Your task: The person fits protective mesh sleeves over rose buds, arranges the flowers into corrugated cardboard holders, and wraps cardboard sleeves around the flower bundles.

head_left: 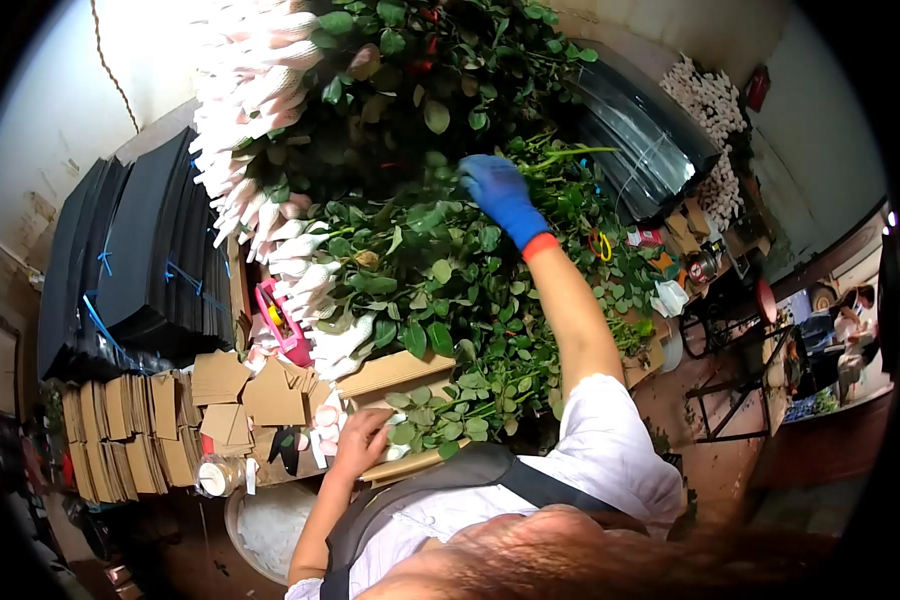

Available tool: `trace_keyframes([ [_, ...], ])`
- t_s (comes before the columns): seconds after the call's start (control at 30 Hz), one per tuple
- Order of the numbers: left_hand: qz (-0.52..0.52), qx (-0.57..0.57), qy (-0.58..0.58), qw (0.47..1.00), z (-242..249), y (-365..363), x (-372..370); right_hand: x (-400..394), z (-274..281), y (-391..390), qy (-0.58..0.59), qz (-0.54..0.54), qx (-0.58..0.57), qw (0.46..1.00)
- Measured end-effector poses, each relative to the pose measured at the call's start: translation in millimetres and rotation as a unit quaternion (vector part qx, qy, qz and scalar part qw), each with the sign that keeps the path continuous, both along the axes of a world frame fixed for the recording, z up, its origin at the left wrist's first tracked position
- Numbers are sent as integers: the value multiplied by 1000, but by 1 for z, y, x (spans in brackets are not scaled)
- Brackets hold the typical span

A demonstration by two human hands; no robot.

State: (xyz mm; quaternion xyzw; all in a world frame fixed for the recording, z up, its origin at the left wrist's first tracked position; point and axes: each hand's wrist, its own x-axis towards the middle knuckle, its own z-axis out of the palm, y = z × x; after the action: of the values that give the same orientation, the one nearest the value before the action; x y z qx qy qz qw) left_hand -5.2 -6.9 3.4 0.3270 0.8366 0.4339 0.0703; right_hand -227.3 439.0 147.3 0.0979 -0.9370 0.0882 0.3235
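My right hand, in a blue glove with a red cuff, reaches into a deep pile of leafy rose stems. Its fingers are curled among the foliage and closed on a rose stem, partly hidden; leaves beside them look blurred. Many buds in white net sleeves line the pile's left side. Low at the left, my bare left hand lies by the front cardboard edge, next to leaves and a white-sleeved bud. Its fingers are slightly bent and apart, with nothing plainly held.
Tied stacks of black sheets and cardboard pieces stand at left, near a pink tape dispenser and a tape roll. Clear plastic-wrapped sleeves lie back right. Another person is far right.
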Motion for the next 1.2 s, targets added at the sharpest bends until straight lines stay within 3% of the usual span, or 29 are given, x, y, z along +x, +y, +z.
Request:
trace_keyframes([
  [0.13, 20, 18, 21, 999, 1, 8, -4, 74, 62, -4, 132, 17, -40, 990],
  [0.23, 34, 18, -15, 999, -1, 11, -4, 111, 81, 9, 56, 8, -67, 996],
  [0.3, 57, 10, -74, 996, 6, 13, 0, 110, 72, 8, 19, 10, -37, 999],
  [0.33, 84, 58, -71, 992, -5, 14, 1, 105, 66, 7, 8, 8, -25, 1000],
  [0.43, 25, 49, -34, 998, -14, 11, -4, 54, 42, 13, 7, 29, 32, 999],
  [0.53, 30, 50, -37, 998, -17, 10, -3, 1, 22, -3, -5, -38, 78, 996],
  [0.63, 30, 47, -31, 998, -13, 11, -4, -21, -14, -18, -112, -106, 188, 970],
  [0.67, 32, 48, -33, 998, -11, 11, -3, -38, -32, -15, -185, -79, 165, 966],
  [0.7, 33, 52, -36, 997, -10, 11, -3, -46, -51, -3, -158, -34, 121, 980],
  [0.77, 41, 63, -39, 996, -13, 13, -3, -27, -33, 1, -175, -20, 74, 982],
  [0.9, 53, 73, -23, 996, -17, 10, -1, 60, 77, -33, 3, 14, 126, 992],
  [1.0, 52, 80, -42, 994, -10, 10, -2, 117, 109, -33, 56, 12, 163, 985],
  [1.1, 57, 86, -51, 993, -9, 11, -2, 169, 117, -12, 38, -1, 78, 996],
  [1.17, 57, 86, -52, 993, -9, 11, -3, 201, 103, 7, -63, 43, 9, 997],
  [1.2, 78, 111, -108, 985, -6, 15, -1, 215, 95, 11, -112, 65, -26, 991],
])
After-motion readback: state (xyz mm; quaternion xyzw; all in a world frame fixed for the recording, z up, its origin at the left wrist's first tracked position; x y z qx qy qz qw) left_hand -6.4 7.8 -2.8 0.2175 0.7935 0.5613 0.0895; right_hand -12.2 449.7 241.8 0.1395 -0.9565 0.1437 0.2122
